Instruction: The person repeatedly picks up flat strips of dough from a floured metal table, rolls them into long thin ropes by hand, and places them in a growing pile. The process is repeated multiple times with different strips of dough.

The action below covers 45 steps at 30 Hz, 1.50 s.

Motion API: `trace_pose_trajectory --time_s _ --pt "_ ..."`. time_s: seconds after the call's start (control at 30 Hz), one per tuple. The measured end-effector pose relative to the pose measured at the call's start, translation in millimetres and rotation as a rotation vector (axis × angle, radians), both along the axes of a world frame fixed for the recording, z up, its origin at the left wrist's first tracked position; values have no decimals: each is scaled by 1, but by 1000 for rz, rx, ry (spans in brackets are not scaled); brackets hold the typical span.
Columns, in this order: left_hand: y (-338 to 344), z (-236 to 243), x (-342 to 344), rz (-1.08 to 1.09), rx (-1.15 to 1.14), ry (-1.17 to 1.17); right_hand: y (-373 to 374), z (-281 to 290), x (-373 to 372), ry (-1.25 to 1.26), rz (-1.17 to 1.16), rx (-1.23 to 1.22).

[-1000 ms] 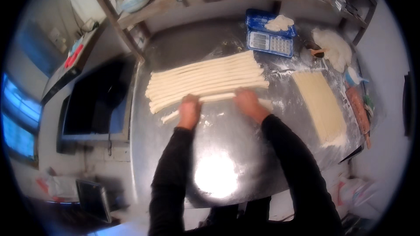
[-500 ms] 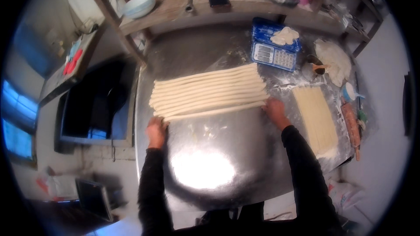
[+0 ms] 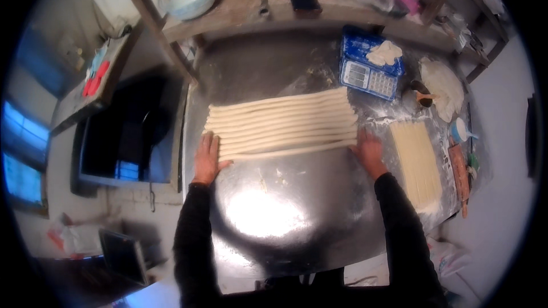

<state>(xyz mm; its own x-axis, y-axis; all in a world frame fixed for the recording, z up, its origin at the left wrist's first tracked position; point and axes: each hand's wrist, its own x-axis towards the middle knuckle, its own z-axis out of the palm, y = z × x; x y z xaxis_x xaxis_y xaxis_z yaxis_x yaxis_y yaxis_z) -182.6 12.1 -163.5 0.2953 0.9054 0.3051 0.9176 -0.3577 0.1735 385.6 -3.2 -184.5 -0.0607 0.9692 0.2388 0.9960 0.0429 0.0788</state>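
Note:
Long pale dough ropes (image 3: 279, 115) lie side by side on the metal table (image 3: 285, 185). The nearest rope runs along their front edge, with a narrow gap in places. My left hand (image 3: 206, 158) rests at the left ends, fingers stretched forward and thumb apart, touching the dough. At the right ends, my right hand (image 3: 370, 152) has its fingers extended along the row and its thumb at the nearest rope's tip. Both hands are open and grip nothing. Right of my right hand lies a flat dough sheet (image 3: 416, 162) marked into strips.
A floury blue scale (image 3: 371, 71) carries a dough piece (image 3: 385, 52). Beyond the sheet are a dough mound (image 3: 442, 88), a metal bowl with a wooden handle (image 3: 421, 96), a blue-white cup (image 3: 458, 130) and a rolling pin (image 3: 458, 171). A wooden shelf (image 3: 234, 20) spans the back.
My fingers have moved from the nearest rope's ends to lie forward along both ends of the row. The nearest rope now sits closer to the others. The view has shifted slightly.

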Motion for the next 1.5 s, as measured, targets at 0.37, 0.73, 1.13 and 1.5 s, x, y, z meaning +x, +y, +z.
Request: trace_pose_trajectory --time_s 0.37,0.73,1.13,1.5 --pt "29 -12 133 -213 -57 20 14 -14 -64 302 320 -88" --pt "41 -42 176 -188 0 -6 17 14 15 271 60 -189" --pt "43 -32 370 -354 -24 -70 11 6 53 426 160 -193" --pt "56 -16 597 -463 -289 -358 -100 27 239 495 -139 -103"
